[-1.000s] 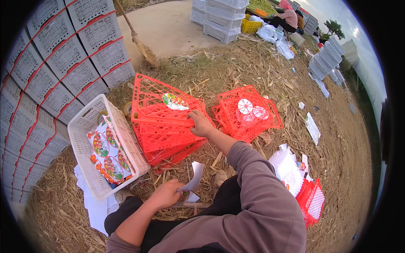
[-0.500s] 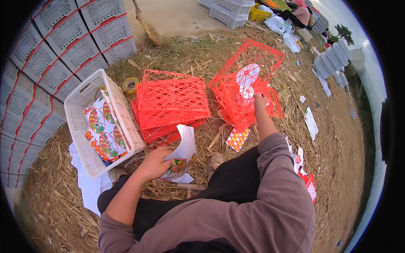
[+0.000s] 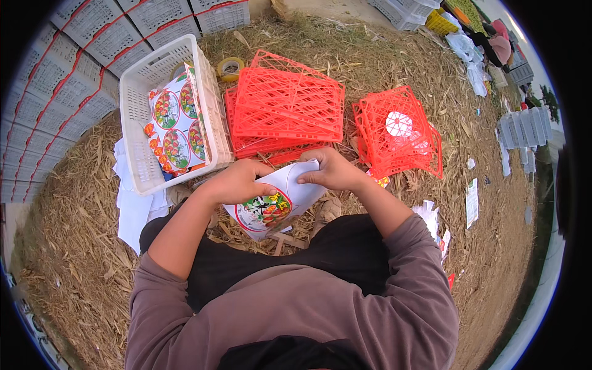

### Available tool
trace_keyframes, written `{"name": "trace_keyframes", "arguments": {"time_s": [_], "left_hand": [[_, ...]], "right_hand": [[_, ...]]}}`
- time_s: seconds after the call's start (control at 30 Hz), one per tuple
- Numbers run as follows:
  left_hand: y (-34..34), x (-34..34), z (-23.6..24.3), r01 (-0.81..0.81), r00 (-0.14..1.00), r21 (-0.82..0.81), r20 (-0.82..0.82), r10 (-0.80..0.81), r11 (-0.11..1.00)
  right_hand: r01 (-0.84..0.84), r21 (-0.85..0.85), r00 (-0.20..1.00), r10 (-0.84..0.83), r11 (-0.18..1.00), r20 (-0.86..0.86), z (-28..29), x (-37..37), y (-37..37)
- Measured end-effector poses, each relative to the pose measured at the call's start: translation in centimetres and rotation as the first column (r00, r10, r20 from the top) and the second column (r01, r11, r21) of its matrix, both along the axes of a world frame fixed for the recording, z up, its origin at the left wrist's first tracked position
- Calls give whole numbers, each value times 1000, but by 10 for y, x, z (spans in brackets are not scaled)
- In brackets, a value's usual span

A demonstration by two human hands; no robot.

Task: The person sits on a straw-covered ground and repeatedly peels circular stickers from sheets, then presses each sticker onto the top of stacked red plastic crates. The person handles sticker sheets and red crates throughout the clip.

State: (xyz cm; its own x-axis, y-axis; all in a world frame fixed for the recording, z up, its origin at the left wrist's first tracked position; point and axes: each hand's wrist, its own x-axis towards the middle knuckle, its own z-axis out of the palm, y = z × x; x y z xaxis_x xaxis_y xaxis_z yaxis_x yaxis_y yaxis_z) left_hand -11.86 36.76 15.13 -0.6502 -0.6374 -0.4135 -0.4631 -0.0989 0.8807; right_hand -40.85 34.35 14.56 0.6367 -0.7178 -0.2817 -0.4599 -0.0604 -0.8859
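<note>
Between my two hands is a sheet of round printed labels (image 3: 266, 211), white with a colourful fruit-like picture. My left hand (image 3: 242, 182) grips its left part, thumb on the front. The sheet's upper right corner is pinched by my right hand (image 3: 330, 169), and the paper curls there. Just beyond my hands lies a stack of red plastic lattice panels (image 3: 290, 102). To the right, a second pile of red lattice panels (image 3: 394, 139) has a round white label (image 3: 399, 124) showing through its mesh.
A white plastic basket (image 3: 139, 132) at the left holds more printed sheets (image 3: 172, 126). A roll of yellow tape (image 3: 230, 68) lies beside it. Stacked grey crates (image 3: 55, 86) line the far left. White papers (image 3: 132, 213) lie on the straw. Another person (image 3: 496, 46) sits far right.
My right hand has left the right-hand red pile and come back to grip the label sheet. The raised red panel now lies down on that pile. My view has shifted.
</note>
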Motion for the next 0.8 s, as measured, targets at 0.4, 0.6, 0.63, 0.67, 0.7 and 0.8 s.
{"name": "trace_keyframes", "arguments": {"time_s": [0.4,0.6,0.63,0.67,0.7,0.8], "left_hand": [[20,-11,-43,-303,826,392,-346,444,869],[28,-21,-55,-488,782,140,-369,502,862],[29,-23,-53,-505,800,107,-315,511,856],[29,-24,-51,-513,806,78,-297,511,855],[31,-25,-49,-518,812,52,-283,510,854],[34,-26,-39,-482,861,-85,-228,454,872]], "right_hand": [[816,-56,571,-787,575,235,-23,-23,-44],[42,-811,988,-145,583,-53,11,10,1],[-97,-807,993,0,582,-119,12,18,7],[-50,-773,999,20,632,-48,11,25,11],[-13,-774,1000,16,633,-3,11,29,13],[22,-803,998,33,595,51,4,35,15]]}}
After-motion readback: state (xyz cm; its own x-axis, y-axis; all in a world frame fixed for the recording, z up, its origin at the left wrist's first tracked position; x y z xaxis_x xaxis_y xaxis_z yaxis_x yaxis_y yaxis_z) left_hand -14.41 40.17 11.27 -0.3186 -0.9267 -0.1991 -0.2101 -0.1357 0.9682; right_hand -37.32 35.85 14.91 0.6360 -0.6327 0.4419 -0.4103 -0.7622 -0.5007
